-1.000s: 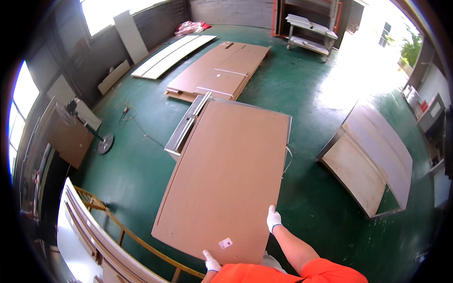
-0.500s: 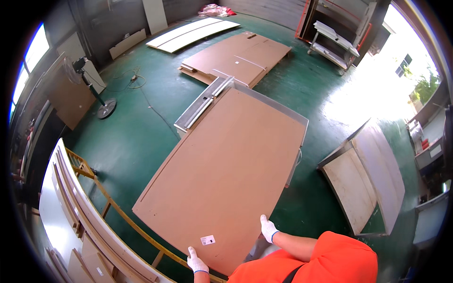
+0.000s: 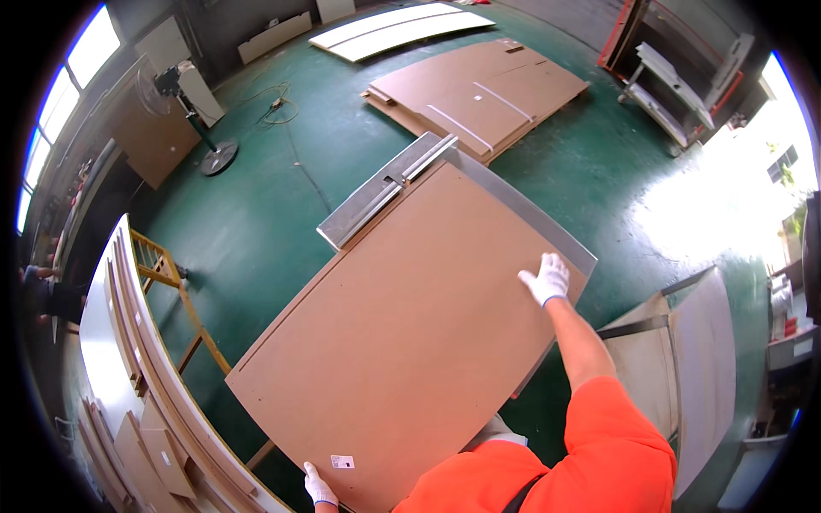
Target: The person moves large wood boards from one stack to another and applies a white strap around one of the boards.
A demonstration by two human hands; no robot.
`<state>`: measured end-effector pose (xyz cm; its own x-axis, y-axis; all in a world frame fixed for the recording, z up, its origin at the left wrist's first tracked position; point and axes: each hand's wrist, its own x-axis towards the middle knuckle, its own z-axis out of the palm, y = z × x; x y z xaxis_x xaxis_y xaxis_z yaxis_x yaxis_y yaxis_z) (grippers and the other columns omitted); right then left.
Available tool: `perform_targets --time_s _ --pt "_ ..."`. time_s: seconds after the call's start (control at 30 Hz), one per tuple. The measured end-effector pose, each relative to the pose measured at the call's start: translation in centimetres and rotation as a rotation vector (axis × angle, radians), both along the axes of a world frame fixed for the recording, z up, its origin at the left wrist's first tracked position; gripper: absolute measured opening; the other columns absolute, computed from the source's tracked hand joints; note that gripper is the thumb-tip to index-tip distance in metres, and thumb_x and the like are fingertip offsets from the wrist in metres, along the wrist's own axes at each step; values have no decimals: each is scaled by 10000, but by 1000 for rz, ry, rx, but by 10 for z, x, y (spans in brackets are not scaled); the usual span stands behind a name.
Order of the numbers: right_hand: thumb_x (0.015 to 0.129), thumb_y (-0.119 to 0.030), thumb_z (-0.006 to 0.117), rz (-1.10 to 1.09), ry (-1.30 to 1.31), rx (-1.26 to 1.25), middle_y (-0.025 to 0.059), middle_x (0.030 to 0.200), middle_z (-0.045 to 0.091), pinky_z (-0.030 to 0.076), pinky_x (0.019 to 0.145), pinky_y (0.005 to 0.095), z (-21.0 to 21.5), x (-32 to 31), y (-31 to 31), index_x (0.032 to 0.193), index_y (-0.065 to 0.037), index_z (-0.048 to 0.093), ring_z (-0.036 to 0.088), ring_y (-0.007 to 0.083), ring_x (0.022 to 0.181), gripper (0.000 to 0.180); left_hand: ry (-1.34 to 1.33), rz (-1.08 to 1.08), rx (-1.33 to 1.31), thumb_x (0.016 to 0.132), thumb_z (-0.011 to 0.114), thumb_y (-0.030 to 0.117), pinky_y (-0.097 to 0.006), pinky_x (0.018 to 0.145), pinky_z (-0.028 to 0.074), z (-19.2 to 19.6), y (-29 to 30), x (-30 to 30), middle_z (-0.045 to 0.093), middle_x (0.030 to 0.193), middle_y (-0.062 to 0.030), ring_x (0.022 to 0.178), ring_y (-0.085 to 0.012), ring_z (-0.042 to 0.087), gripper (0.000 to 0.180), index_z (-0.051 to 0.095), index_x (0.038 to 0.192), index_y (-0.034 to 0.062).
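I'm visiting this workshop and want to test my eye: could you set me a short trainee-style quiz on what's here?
1. True or false: the right hand is gloved.
2. Which is nearer the white label on the brown board: A, the right hand; B, the left hand?
3. Fill in: on the green floor, at the picture's upper left, stands a tall ___.

Key: 1 true; 2 B; 3 fan.

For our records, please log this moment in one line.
brown rectangular board | white-gloved left hand: at near edge | right hand: on top, far right
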<state>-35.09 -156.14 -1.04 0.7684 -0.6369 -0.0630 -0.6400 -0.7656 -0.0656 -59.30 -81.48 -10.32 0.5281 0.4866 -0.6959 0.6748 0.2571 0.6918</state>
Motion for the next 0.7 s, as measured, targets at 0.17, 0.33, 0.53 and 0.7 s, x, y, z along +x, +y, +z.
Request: perform_targets --time_s 0.17,0.33,0.53,0.7 --pt "726 -662 786 -35 120 335 204 1549 439 347 1180 457 22 85 -47 1515 -3 396 411 345 1440 1099 51 123 -37 1007 534 581 -448 1005 501 3 6 -14 640 1313 -135 1144 -311 624 702 556 1374 -18" --pt "682 -674 806 1 223 375 212 1483 512 422 1128 459 24 96 -45 1458 9 472 506 357 1360 1086 101 189 -70 990 540 609 -475 1052 464 20 -4 -19 611 1382 -126 1206 -336 592 737 542 1407 2" --pt "684 -668 799 65 139 420 218 1437 549 433 1114 452 34 93 -54 1427 16 499 523 357 1339 1053 85 190 -271 960 494 700 -534 1138 365 18 -2 -11 506 1520 -114 1347 -374 479 833 456 1501 68" --pt "861 -364 761 -237 -575 253 226 1362 590 462 1068 415 -18 -8 -57 1329 -4 600 588 348 1243 612 146 112 -400 938 450 761 -570 1154 324 13 17 -9 442 1579 -95 1394 -389 424 890 416 1531 98"
